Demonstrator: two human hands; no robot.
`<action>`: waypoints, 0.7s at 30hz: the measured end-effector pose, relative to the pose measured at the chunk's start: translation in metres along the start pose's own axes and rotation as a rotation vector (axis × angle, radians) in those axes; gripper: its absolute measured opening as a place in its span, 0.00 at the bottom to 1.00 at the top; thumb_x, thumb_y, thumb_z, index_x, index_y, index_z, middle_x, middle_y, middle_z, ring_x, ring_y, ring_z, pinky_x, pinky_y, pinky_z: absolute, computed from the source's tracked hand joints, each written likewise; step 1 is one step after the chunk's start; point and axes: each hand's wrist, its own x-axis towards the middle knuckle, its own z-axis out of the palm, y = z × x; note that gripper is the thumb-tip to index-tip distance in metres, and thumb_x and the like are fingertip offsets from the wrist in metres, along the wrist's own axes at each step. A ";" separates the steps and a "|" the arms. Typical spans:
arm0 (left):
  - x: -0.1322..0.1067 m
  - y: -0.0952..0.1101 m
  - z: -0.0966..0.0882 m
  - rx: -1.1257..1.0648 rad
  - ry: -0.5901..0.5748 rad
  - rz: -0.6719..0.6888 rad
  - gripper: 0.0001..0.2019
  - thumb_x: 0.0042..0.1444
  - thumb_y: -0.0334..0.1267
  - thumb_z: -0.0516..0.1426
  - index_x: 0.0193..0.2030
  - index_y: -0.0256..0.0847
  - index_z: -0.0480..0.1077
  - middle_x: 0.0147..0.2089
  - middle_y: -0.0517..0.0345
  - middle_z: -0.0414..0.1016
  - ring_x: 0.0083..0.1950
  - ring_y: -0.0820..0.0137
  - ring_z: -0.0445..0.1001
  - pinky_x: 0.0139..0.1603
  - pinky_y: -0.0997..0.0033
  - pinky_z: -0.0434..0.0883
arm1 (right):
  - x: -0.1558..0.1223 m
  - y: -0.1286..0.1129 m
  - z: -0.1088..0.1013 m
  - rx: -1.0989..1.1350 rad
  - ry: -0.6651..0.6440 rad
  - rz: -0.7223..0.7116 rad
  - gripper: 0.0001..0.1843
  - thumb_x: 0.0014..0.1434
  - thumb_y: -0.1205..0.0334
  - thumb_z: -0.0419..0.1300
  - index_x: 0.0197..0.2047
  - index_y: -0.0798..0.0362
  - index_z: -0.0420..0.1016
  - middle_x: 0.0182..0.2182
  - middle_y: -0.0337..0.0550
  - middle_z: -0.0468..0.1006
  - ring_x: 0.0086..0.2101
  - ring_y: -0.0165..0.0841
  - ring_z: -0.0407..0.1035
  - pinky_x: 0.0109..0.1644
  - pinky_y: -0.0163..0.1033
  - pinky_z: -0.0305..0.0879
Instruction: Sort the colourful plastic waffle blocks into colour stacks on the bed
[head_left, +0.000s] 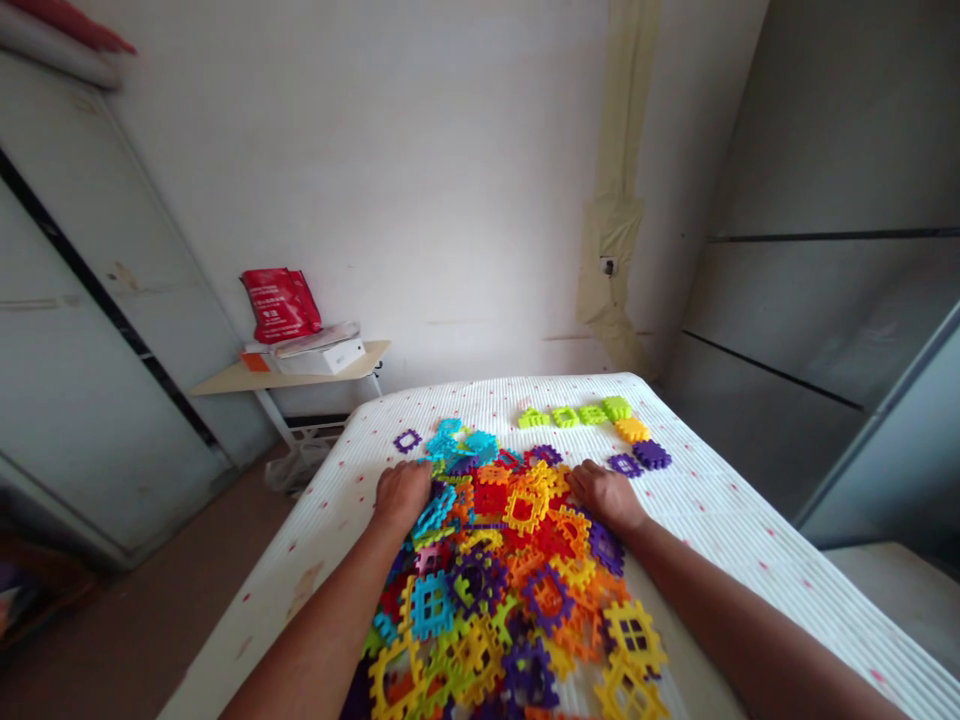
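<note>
A big heap of coloured plastic interlocking tiles (510,570) lies on a white quilted bed (720,510). My left hand (401,493) rests at the heap's far left edge with its fingers curled down into the tiles. At the far right edge my right hand (604,492) is curled the same way on orange and purple pieces. What the fingers grip is hidden. Beyond the heap a row of joined green tiles (576,413) ends in a yellow tile (632,429), with two purple tiles (640,459) beside it. A single purple tile (407,440) lies apart at the left.
A small beige side table (292,375) stands left of the bed against the wall, carrying a red bag (280,303) and a white box (330,355). A grey wardrobe (82,330) fills the left side. Grey panels (832,300) line the right.
</note>
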 end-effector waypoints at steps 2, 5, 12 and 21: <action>-0.005 -0.001 -0.005 0.003 0.027 -0.013 0.17 0.59 0.33 0.43 0.42 0.38 0.72 0.42 0.44 0.77 0.48 0.58 0.73 0.46 0.61 0.65 | 0.000 0.001 0.001 0.010 0.009 0.006 0.19 0.68 0.60 0.43 0.35 0.55 0.72 0.33 0.44 0.74 0.29 0.27 0.68 0.29 0.33 0.49; -0.014 -0.005 -0.013 -0.003 0.066 -0.047 0.18 0.60 0.33 0.42 0.42 0.38 0.72 0.41 0.44 0.77 0.46 0.58 0.74 0.45 0.62 0.65 | -0.001 0.001 0.002 0.023 0.027 0.010 0.20 0.68 0.59 0.42 0.35 0.55 0.72 0.32 0.44 0.74 0.29 0.27 0.68 0.28 0.33 0.49; -0.032 -0.013 -0.024 -0.263 0.129 -0.164 0.13 0.59 0.38 0.46 0.38 0.42 0.71 0.36 0.54 0.78 0.38 0.65 0.75 0.38 0.71 0.65 | -0.001 0.000 -0.001 0.046 0.031 0.012 0.20 0.67 0.59 0.43 0.34 0.55 0.72 0.32 0.45 0.74 0.29 0.28 0.68 0.29 0.33 0.49; -0.078 0.022 -0.004 -1.781 0.337 -0.470 0.23 0.38 0.48 0.64 0.38 0.34 0.72 0.26 0.59 0.71 0.27 0.72 0.70 0.31 0.72 0.68 | 0.000 0.010 0.006 0.149 0.111 0.073 0.20 0.67 0.56 0.44 0.31 0.54 0.71 0.30 0.44 0.74 0.31 0.29 0.69 0.32 0.32 0.54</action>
